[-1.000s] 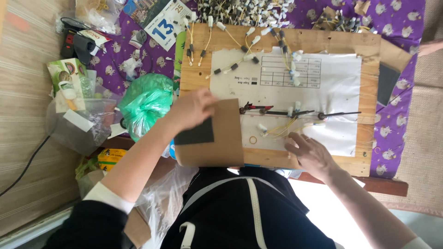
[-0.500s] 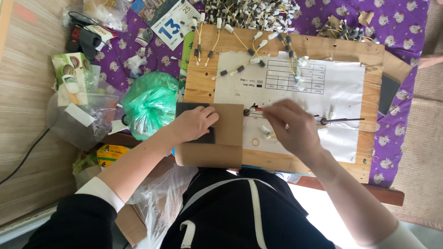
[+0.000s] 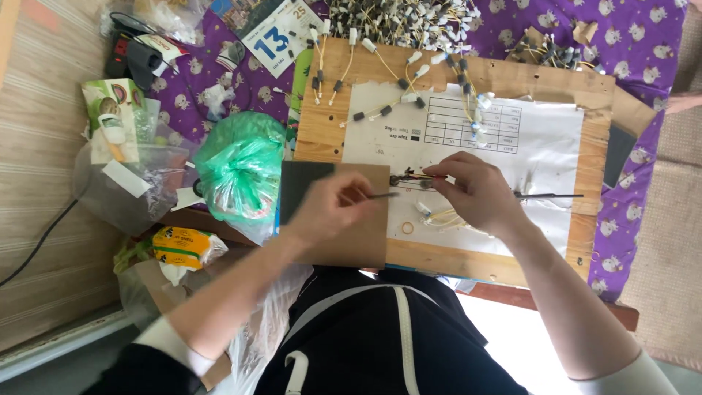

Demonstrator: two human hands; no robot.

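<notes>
Thin wire [image 3: 382,195] pinched, left hand [image 3: 333,208]; wooden board [image 3: 585,227].

Both hands [image 3: 333,207] [image 3: 475,192] pinch wires [image 3: 415,178] — over a wooden board [image 3: 512,77] (paper-covered).

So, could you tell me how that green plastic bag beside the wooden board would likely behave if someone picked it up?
The green plastic bag looks thin and crumpled, so it would probably be floppy and sag. It bulges, so it likely holds something, yet its weight cannot be judged. Its glossy film may be slippery, and beside the wooden board it seems unlikely to roll.
</notes>
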